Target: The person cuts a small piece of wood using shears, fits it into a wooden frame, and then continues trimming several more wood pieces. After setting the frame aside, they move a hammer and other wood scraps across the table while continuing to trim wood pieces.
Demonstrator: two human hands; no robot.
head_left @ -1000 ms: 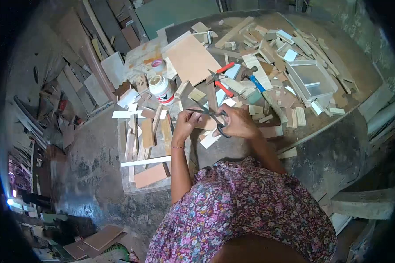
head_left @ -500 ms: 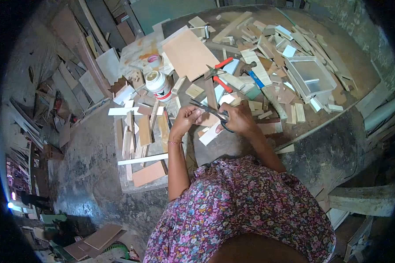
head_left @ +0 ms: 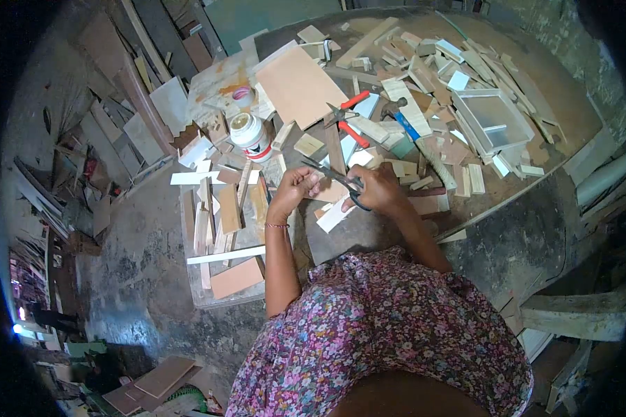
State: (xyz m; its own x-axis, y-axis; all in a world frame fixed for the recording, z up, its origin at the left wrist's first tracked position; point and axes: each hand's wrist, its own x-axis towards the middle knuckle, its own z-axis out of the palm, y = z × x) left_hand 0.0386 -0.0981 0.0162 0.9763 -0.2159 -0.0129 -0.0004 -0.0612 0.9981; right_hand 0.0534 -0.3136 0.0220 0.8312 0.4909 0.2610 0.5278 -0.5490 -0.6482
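Gripping the scissors (head_left: 335, 178) by the dark loops, the right hand (head_left: 381, 189) is closed around them; blades run left and slightly far toward the left hand (head_left: 293, 187), and I cannot tell how far they are parted. Left hand pinches a thin tan strip (head_left: 329, 192) shut between the fingers. Strip lies between both hands over the near edge of the workbench (head_left: 560, 118), touching the blades, its long axis crossing theirs.

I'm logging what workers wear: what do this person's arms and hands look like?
Both hands are bare, no gloves. The left hand has a thin band at its wrist; the right hand wears nothing. Arms are uncovered up to a purple floral garment.
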